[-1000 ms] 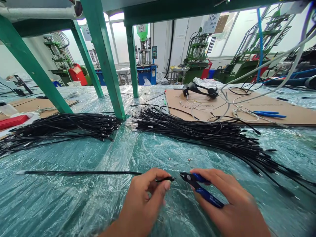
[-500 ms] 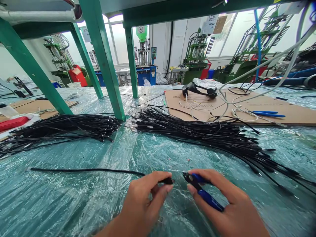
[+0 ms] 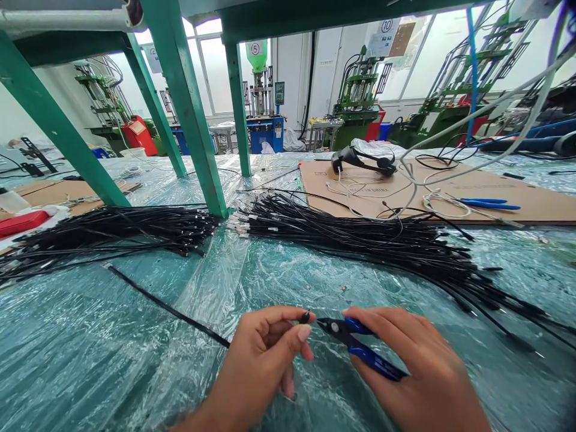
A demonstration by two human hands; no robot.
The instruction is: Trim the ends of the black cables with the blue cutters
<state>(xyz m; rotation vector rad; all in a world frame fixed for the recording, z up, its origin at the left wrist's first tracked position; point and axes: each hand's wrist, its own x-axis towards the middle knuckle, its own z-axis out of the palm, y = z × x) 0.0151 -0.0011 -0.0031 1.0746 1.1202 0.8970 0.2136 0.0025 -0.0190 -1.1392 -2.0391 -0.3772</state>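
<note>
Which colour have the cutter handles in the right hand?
Blue cutter handles, best in the head view.

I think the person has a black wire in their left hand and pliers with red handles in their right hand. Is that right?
Almost! The side cutters in the right hand have blue handles, not red ones, as the head view shows. The left hand does hold the black wire.
</note>
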